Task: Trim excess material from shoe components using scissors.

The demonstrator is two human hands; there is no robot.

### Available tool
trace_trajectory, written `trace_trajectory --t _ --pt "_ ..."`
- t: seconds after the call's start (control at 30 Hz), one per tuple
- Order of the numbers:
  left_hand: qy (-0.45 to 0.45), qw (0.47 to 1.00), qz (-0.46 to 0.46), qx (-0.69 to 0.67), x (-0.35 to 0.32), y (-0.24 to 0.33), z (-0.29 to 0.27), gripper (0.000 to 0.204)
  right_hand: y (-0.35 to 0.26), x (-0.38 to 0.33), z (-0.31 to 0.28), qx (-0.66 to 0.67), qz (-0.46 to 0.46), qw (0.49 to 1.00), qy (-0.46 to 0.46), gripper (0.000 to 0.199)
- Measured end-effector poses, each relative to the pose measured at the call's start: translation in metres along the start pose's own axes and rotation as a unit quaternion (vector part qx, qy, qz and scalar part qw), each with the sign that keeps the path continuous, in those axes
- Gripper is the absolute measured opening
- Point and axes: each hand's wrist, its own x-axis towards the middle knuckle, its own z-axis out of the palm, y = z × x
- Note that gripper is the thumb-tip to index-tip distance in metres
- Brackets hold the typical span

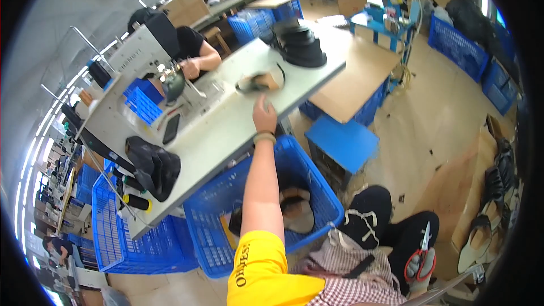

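Note:
My left hand [264, 117] reaches over the edge of the pale sewing table [218, 140], fingers stretched out and holding nothing. Just beyond its fingertips lies a black and tan shoe upper [262, 83] with a thin loose strap, slightly blurred. I cannot tell whether the fingers touch it. By my lap at the lower right, my right hand [418, 284] holds a pair of scissors [425, 241] by their red handles. The blades are closed and point upward. Grey coverings show on the fingers at the handles.
Below my left arm stands a blue basket [195, 224] with shoe pieces. Stacked black pieces [297, 45] sit at the table's far end. Across it, a person [192, 51] works at a sewing machine [139, 51]. A blue stool [343, 143] and several shoes [476, 242] are to the right.

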Motion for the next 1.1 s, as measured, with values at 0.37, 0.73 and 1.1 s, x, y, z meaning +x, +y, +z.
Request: trace_trajectory --t 0.37,0.73,1.1 --pt "-0.035 0.987 0.156 0.01 -0.13 0.019 -0.008 0.044 -0.013 0.008 0.021 0.042 0.011 0.998 -0.036 0.041" --pt "-0.401 0.865 -0.204 0.223 -0.367 -0.083 -0.048 0.055 -0.016 0.003 0.007 0.028 0.031 0.998 -0.056 0.048" --pt "-0.443 0.854 -0.229 0.148 -0.286 -0.046 -0.091 0.043 -0.006 0.007 0.029 -0.078 0.03 0.986 -0.142 0.058"
